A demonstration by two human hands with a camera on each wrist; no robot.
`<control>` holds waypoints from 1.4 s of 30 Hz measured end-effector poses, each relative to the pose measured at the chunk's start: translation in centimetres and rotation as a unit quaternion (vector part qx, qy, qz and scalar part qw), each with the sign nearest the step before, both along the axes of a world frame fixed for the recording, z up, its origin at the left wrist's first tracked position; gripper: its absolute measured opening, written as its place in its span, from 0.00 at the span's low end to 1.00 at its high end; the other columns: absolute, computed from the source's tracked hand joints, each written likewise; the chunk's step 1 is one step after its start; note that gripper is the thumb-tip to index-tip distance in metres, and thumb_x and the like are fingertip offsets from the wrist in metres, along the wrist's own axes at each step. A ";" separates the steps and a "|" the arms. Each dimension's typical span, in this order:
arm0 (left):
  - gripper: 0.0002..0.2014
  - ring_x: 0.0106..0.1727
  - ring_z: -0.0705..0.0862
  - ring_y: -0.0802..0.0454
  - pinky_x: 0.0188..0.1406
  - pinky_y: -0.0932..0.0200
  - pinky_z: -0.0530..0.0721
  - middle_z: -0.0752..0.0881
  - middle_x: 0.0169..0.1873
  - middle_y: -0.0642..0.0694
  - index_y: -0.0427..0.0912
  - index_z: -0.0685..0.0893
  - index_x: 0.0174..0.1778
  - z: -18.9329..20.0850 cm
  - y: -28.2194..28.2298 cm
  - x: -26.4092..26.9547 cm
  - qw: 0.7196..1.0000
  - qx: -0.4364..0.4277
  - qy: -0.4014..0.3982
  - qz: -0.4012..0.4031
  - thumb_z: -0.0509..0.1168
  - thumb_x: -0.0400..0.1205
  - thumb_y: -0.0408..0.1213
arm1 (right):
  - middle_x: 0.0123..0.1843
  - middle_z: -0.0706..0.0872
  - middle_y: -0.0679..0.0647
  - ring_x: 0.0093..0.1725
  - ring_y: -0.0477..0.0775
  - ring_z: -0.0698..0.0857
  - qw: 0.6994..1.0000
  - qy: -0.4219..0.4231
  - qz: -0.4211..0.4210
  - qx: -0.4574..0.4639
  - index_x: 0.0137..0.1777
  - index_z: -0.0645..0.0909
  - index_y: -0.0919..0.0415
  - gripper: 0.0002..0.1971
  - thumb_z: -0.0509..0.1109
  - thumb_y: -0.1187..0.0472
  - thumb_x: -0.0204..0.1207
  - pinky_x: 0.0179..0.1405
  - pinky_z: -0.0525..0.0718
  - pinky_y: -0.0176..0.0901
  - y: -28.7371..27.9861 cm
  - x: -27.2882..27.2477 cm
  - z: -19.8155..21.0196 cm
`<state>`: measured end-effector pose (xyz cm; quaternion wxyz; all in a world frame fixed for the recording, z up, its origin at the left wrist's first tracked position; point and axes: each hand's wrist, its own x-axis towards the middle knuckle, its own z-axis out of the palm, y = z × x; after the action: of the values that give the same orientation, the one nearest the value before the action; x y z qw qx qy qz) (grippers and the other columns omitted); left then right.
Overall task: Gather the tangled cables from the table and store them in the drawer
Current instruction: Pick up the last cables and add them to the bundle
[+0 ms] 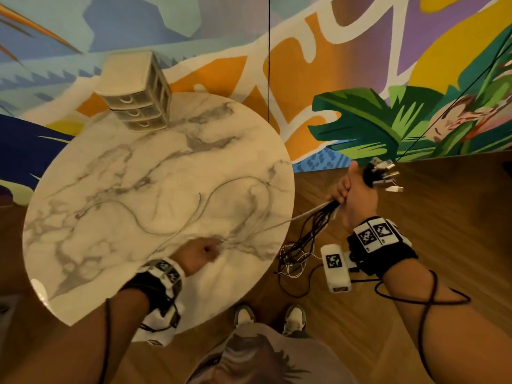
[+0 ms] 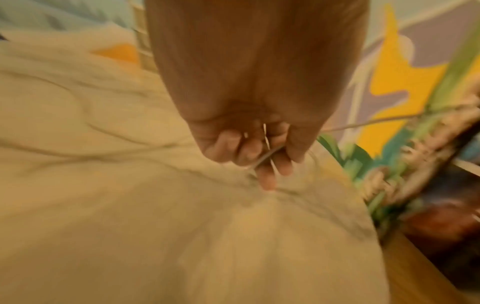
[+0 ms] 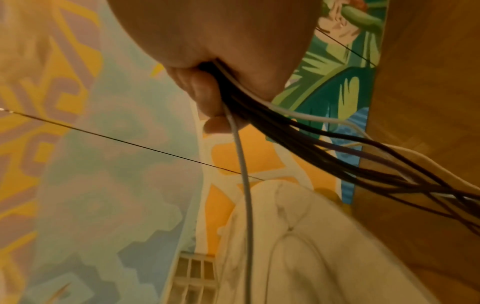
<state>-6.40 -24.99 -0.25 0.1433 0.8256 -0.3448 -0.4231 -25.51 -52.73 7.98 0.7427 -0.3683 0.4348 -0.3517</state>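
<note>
One round marble bench (image 1: 116, 173) carries one small drawer unit (image 1: 135, 92), well beyond the left hand (image 1: 198, 256), and that unit shows three drawers stacked one above another. Two hands are in view. The right hand (image 1: 357, 192) grips one bundle of cables (image 1: 313, 225); the strands are too many and too tangled to count, though both black and white ones show, and four or five metal plugs (image 1: 386, 176) fan out above its fist. One thin pale cable (image 1: 171, 214) lies looped on the bench just beyond the left hand, whose fingers (image 2: 249, 148) pinch it. Two shoes (image 1: 270, 317) stand on the floor.
</note>
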 end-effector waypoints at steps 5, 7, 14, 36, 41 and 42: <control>0.21 0.40 0.84 0.44 0.40 0.57 0.75 0.87 0.34 0.44 0.42 0.84 0.34 5.7 -0.8 4.6 0.982 -0.037 -0.156 0.097 0.55 0.86 0.48 | 0.23 0.70 0.44 0.24 0.44 0.70 0.992 0.112 -0.012 -0.057 0.29 0.68 0.53 0.21 0.66 0.45 0.79 0.32 0.73 0.39 0.7 0.1 1.0; 0.23 0.40 0.85 0.43 0.42 0.55 0.79 0.88 0.33 0.44 0.43 0.84 0.34 8.4 -3.5 4.2 0.970 -0.057 -0.201 0.125 0.53 0.85 0.52 | 0.28 0.74 0.45 0.27 0.43 0.73 0.966 0.206 0.088 -0.130 0.33 0.71 0.51 0.17 0.67 0.44 0.78 0.33 0.73 0.40 2.6 0.7 2.3; 0.18 0.46 0.84 0.36 0.37 0.53 0.72 0.85 0.45 0.40 0.45 0.82 0.51 15.0 -11.2 -5.8 0.902 -0.049 -0.414 -0.111 0.48 0.86 0.48 | 0.41 0.79 0.44 0.42 0.35 0.81 0.897 0.203 0.288 -0.267 0.48 0.79 0.56 0.07 0.61 0.63 0.84 0.38 0.72 0.21 8.7 4.1 2.6; 0.20 0.33 0.82 0.43 0.41 0.51 0.82 0.86 0.31 0.39 0.38 0.83 0.35 9.0 -6.3 4.7 0.942 -0.225 -0.137 0.206 0.54 0.87 0.43 | 0.22 0.78 0.39 0.31 0.44 0.72 0.974 0.122 -0.001 -0.192 0.29 0.84 0.49 0.20 0.67 0.32 0.65 0.32 0.68 0.39 -1.1 0.5 0.2; 0.22 0.19 0.75 0.44 0.17 0.61 0.74 0.81 0.19 0.43 0.33 0.80 0.29 14.0 -12.3 -1.8 0.902 -0.354 0.120 0.216 0.54 0.88 0.38 | 0.25 0.82 0.40 0.32 0.44 0.74 0.970 0.147 -0.036 -0.188 0.28 0.86 0.47 0.19 0.68 0.32 0.64 0.35 0.69 0.40 -3.0 -2.1 -0.5; 0.23 0.20 0.75 0.43 0.17 0.61 0.75 0.81 0.19 0.41 0.33 0.81 0.29 13.4 -12.9 -3.4 0.904 -0.338 0.167 0.201 0.54 0.88 0.38 | 0.24 0.81 0.39 0.32 0.44 0.74 0.969 0.158 -0.040 -0.188 0.29 0.86 0.46 0.20 0.68 0.31 0.63 0.34 0.69 0.40 -3.4 -2.8 -0.6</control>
<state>-9.84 -37.86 13.15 0.5516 0.6965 -0.2647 -0.3750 -28.30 -56.16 7.42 0.5677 -0.5340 0.4871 -0.3939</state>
